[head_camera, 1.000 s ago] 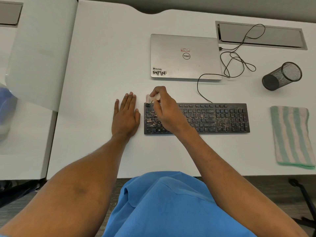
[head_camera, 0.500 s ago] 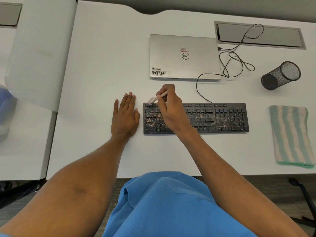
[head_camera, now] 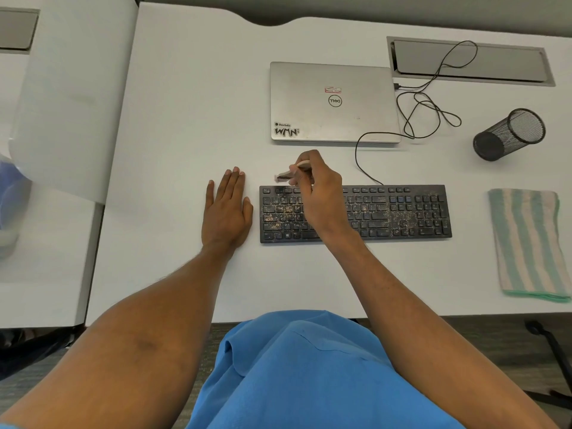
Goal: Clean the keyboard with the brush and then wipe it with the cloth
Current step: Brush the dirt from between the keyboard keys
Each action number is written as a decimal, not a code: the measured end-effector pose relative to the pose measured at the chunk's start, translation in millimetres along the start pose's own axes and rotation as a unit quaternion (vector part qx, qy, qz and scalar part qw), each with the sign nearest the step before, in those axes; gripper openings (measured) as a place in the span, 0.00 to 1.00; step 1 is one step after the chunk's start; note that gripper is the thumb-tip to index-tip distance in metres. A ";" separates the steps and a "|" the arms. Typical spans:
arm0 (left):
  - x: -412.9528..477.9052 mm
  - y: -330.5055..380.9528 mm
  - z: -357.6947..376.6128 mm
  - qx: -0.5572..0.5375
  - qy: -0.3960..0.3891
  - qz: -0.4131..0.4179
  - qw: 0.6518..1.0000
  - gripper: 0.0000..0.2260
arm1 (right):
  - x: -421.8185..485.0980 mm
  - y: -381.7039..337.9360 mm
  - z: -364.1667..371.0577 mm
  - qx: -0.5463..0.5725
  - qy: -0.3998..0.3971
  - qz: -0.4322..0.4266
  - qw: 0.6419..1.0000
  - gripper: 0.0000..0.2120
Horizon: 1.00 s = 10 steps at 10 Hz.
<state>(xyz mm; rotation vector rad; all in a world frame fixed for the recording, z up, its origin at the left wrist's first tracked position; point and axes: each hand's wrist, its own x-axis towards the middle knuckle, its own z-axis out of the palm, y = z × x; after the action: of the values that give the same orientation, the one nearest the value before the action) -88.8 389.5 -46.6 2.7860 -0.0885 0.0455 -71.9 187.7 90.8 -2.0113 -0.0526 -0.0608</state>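
Note:
A black keyboard (head_camera: 402,212) lies across the white desk, its keys speckled with pale crumbs and dust. My right hand (head_camera: 320,196) hovers over the keyboard's left half and grips a small brush (head_camera: 286,174) with a pale wooden handle. Its bristles point left, just past the keyboard's top left edge. My left hand (head_camera: 227,212) rests flat on the desk, fingers apart, right beside the keyboard's left end. A folded cloth (head_camera: 526,243) with green and cream stripes lies on the desk to the right of the keyboard.
A shut silver laptop (head_camera: 334,102) sits behind the keyboard, with a black cable (head_camera: 427,109) looping to its right. A black mesh pen cup (head_camera: 509,134) lies tipped at the back right. A grey cable hatch (head_camera: 470,61) is set into the desk's far edge.
My right hand has shifted right and away along the keyboard's top edge, and the brush tip has swung up off the top left keys. My left hand has stayed put.

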 end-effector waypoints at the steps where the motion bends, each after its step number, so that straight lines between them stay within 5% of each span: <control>1: 0.1 0.1 0.0 -0.001 -0.001 0.000 1.000 0.27 | 0.1 1.9 3.2 -0.012 -0.031 0.005 0.999 0.03; 8: -0.5 1.5 -2.1 -0.008 -0.002 -0.001 1.000 0.27 | 5.1 7.6 3.5 -0.080 -0.076 -0.005 0.994 0.06; 10: -0.3 1.8 -2.1 -0.005 -0.004 -0.001 1.000 0.28 | 7.6 2.9 2.9 -0.105 -0.035 -0.050 0.993 0.06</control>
<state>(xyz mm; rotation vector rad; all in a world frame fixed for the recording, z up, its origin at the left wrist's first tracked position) -89.2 388.6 -44.0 2.7761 -0.0867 0.0341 -64.1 189.2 87.4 -2.2197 -0.1995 -0.0607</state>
